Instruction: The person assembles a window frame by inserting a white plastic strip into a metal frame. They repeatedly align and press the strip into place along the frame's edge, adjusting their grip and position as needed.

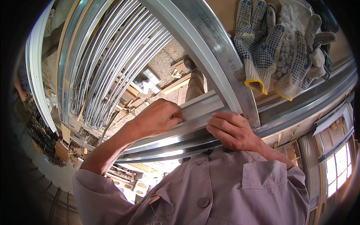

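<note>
Gloves (262, 48) and crossing metal rail (210, 45) crowd space above the hands (195, 123).

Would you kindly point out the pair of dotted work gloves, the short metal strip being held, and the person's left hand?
dotted work gloves (262, 41): head view, palm of the left-lying glove.
short metal strip (198, 107): head view, its bare middle between the hands.
left hand (159, 116): head view, back of the hand.

Silvery-grey metal rails (210, 45); a pale silver strip (202, 107) under both hands. Off-white knit gloves (275, 48) carry blue dots and yellow cuff edging. The shirt (225, 191) is dusty mauve, the table (225, 11) tan.
</note>
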A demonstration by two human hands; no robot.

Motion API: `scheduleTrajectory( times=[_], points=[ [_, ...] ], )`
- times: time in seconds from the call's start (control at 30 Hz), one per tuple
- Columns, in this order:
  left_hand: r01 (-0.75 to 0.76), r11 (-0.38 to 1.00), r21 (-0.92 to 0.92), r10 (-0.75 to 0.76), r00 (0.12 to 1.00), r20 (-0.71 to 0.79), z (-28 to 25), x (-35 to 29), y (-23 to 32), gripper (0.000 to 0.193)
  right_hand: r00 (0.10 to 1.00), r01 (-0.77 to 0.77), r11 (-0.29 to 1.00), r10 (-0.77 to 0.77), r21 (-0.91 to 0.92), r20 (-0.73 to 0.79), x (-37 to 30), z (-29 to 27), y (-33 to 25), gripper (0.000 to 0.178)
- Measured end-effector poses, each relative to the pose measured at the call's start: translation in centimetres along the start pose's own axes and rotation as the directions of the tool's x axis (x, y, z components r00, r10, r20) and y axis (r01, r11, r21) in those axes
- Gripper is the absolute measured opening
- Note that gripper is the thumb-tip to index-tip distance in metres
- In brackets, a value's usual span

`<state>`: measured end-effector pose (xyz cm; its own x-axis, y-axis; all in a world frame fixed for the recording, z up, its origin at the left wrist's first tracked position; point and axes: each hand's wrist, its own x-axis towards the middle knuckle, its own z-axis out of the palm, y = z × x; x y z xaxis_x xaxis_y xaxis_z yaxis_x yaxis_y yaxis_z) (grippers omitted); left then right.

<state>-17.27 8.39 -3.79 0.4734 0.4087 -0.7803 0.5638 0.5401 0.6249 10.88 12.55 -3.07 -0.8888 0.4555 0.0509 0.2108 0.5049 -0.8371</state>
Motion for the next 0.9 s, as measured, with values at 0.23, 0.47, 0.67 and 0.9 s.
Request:
scheduleTrajectory(
  times=[0.23,0.47,0.67,0.9],
  points=[
    [0.028,0.994,0.11,-0.023,0.999,-0.046,0.6,0.6,0.6,0.021,1.0,-0.001,1.0,0.002,0.003,-0.007,-0.2,0.1,0.0,0.031],
    [0.006,0.99,0.141,0.007,0.996,-0.089,1.4,0.6,0.3,0.018,1.0,-0.001,0.999,0.0,0.041,0.027,-0.4,-0.2,0.1,0.032],
    [0.03,0.998,0.064,-0.02,0.988,-0.151,2.2,0.2,0.2,0.017,1.0,0.011,0.997,-0.012,0.075,0.011,-0.8,0.0,0.3,0.03],
    [-0.066,0.98,0.188,0.111,0.965,-0.24,3.5,-1.8,0.1,0.013,1.0,0.008,0.998,-0.008,0.069,0.0,-0.6,0.0,0.3,0.031]
  ],
)
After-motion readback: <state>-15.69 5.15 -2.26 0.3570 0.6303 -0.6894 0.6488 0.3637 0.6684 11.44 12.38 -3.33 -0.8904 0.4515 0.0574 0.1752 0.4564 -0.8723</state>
